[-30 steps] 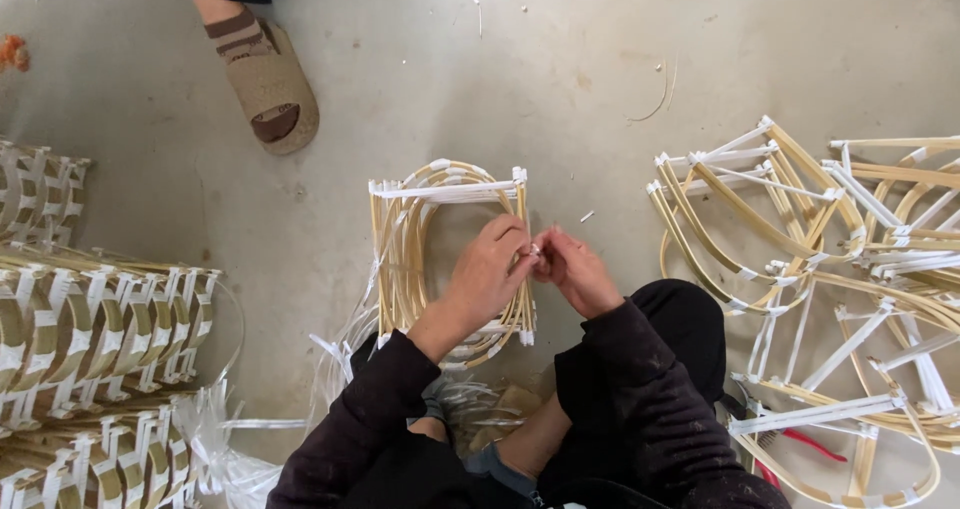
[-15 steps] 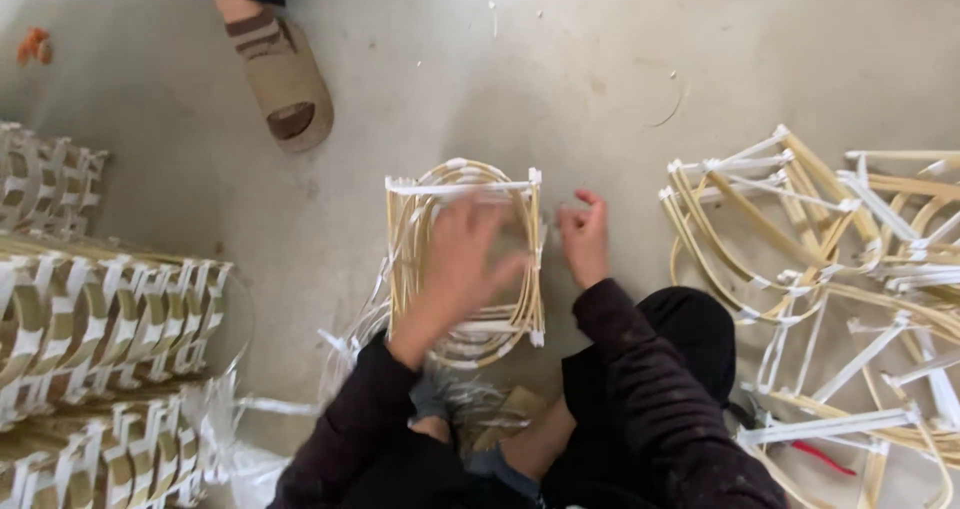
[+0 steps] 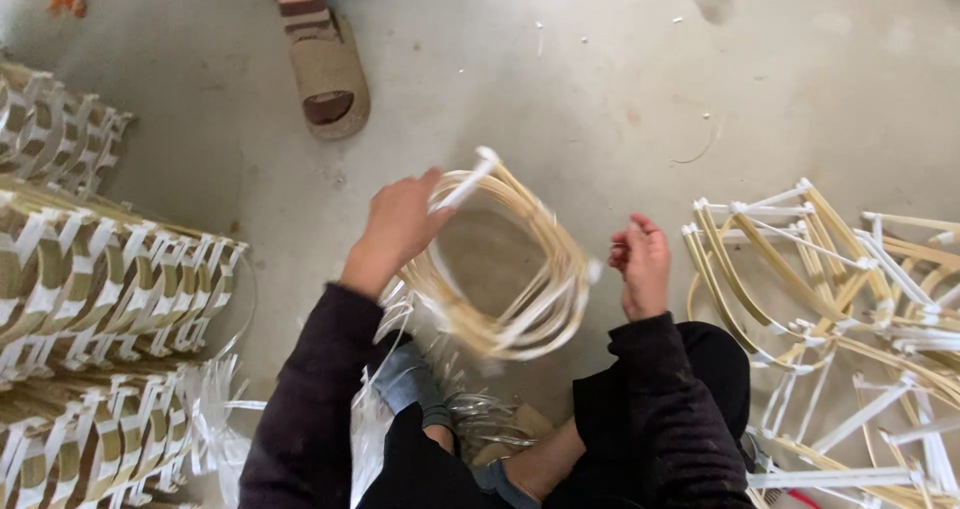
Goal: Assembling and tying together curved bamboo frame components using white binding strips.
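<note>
Left hand [image 3: 400,224] is clamped around one corner of the bundled bamboo-strip frame [image 3: 520,269], while the right hand [image 3: 642,264] hangs loosely curled beside it, holding nothing.

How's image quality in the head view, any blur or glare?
Head view: motion blur smears the bundle of pale bent bamboo strips tied with white bands and the left hand gripping it; right hand slightly soft; grey concrete floor and stacked bundles sharp. Light is soft and even, no glare.

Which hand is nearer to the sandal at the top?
Left. The left hand holds the bamboo frame just below the sandal; the right hand is farther, to the right.
</note>
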